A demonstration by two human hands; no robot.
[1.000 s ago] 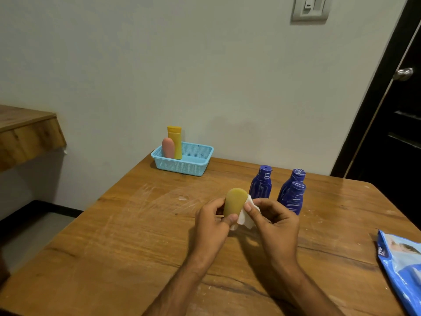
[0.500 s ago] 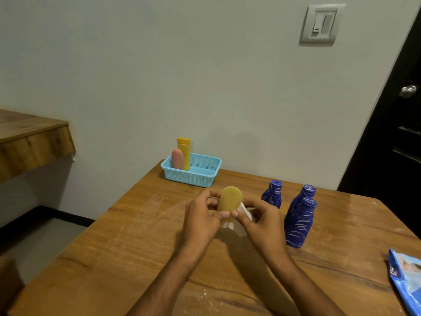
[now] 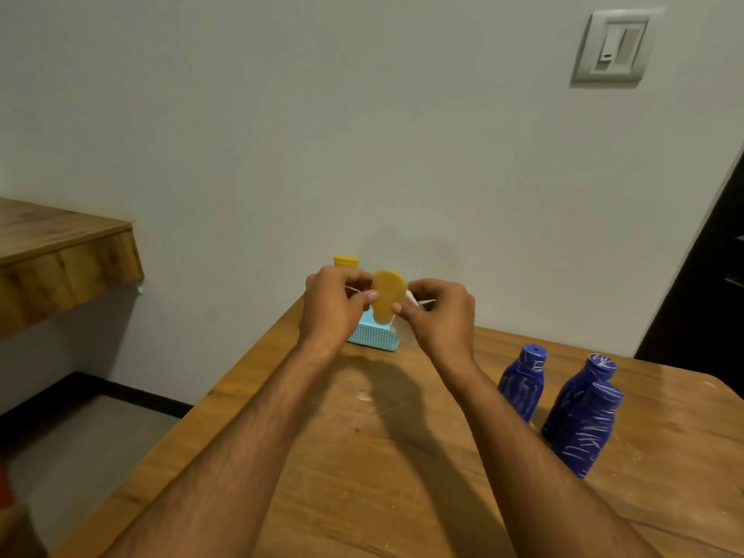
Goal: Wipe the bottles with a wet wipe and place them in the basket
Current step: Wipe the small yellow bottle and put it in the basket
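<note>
Hands have lifted and travelled forward over the last second: the small flat ochre-yellow plastic bottle [image 3: 387, 294], earlier held low over the middle of the scratched wooden table [image 3: 362, 457], is now raised in front of the light-blue perforated plastic basket [image 3: 374, 336] at the table's far edge. The left hand [image 3: 334, 306] pinches the bottle's left side with curled fingers and thumb. The right hand [image 3: 437, 312] grips the crumpled white wet wipe [image 3: 414, 302] against the bottle's right edge. This suggests wiping of this bottle is nearly finished and the placing is at hand. A taller yellow tube [image 3: 346, 260] already stands in the basket, mostly hidden behind the left hand. Three dark-blue patterned plastic bottles [image 3: 579, 416] wait upright on the table to the right, untouched.
</note>
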